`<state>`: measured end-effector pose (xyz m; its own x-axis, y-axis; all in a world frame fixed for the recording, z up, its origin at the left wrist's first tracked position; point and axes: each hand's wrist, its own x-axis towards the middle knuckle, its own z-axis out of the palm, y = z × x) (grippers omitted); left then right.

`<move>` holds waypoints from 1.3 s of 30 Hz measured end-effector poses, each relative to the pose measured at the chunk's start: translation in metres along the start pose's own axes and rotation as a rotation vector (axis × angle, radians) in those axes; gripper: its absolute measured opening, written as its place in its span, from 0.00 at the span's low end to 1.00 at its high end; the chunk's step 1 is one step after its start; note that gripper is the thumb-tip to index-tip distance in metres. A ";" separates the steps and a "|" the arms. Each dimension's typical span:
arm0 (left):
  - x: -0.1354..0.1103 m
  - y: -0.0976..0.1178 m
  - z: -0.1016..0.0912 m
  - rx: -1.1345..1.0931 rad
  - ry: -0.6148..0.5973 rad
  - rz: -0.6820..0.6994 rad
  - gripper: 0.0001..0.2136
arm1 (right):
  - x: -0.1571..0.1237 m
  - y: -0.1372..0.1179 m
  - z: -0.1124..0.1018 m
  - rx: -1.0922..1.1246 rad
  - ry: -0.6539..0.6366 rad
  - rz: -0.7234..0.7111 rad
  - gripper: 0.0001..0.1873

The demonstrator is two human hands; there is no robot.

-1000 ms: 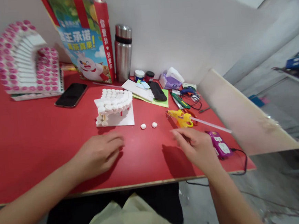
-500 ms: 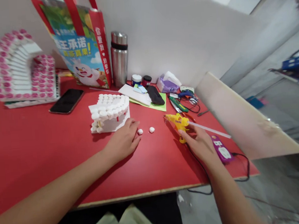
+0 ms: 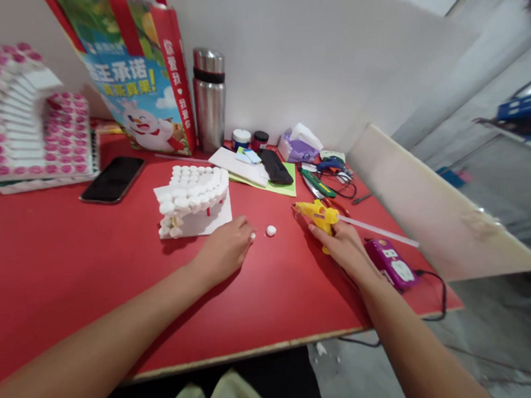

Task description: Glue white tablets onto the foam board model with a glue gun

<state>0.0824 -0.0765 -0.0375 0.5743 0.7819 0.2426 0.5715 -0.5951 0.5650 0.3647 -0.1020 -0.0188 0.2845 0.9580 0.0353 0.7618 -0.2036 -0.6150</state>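
My left hand rests on the red table with its fingertips pinched on a small white ball. A second white ball lies just to its right. Behind the left hand stands a white model made of rows of white balls on a white base. My right hand is closed round the handle of a yellow glue gun, whose clear glue stick points right.
A phone, a pink and white stepped model, a printed bag and a steel flask stand behind. Paper, jars, tissue, scissors and cables clutter the back right. A purple power strip lies near the right edge.
My left hand went forward to the nearer white ball and pinched it. My right hand reached the glue gun and closed on its handle.
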 end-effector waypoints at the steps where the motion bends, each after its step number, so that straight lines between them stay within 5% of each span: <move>1: -0.001 0.002 -0.001 -0.039 0.015 0.003 0.11 | -0.002 0.000 0.000 0.053 0.012 0.010 0.21; 4: -0.003 0.010 -0.008 -0.371 0.030 -0.109 0.06 | -0.008 -0.004 -0.001 0.293 0.006 0.033 0.21; 9: 0.002 0.009 -0.014 -1.250 -0.033 -0.542 0.10 | -0.016 -0.037 0.002 0.835 -0.105 0.051 0.19; 14: 0.000 0.000 -0.015 -1.532 0.041 -0.646 0.12 | -0.011 -0.064 0.018 0.975 -0.283 -0.049 0.15; 20: 0.000 -0.004 -0.021 -1.612 0.147 -0.670 0.13 | -0.013 -0.061 0.039 0.978 -0.313 -0.147 0.14; 30: -0.004 -0.005 -0.015 -1.341 0.214 -0.476 0.15 | -0.021 -0.052 0.033 1.047 -0.295 -0.153 0.12; 39: -0.004 -0.001 -0.019 -1.233 0.240 -0.415 0.17 | -0.035 -0.052 0.034 0.980 -0.458 -0.233 0.12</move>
<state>0.0685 -0.0760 -0.0243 0.2968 0.9530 -0.0603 -0.2993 0.1528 0.9419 0.2955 -0.1183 -0.0152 -0.2022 0.9774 0.0611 -0.0794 0.0458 -0.9958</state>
